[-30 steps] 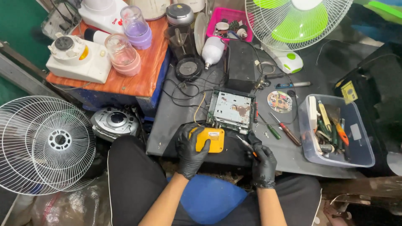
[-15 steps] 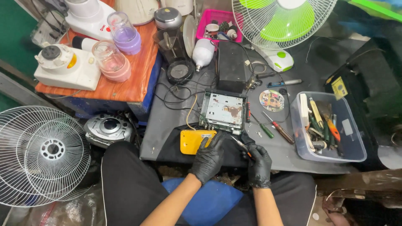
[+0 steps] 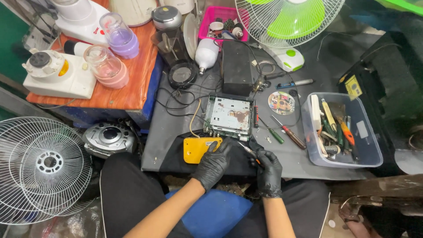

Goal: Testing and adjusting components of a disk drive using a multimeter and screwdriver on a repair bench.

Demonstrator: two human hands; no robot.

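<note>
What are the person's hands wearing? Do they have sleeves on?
Both hands wear black gloves: the left hand and the right hand. The gloves look thin, snug and a little shiny, with wrinkles at the knuckles, and each ends at the wrist. No sleeves show: the forearms are bare from the glove cuffs down to the bottom edge of the picture. No watch or bracelet can be seen.

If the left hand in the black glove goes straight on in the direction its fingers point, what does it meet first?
The left hand points up and slightly right, so it would probably first meet the open grey metal electronics chassis, just past the yellow rectangular device it rests on.
</note>
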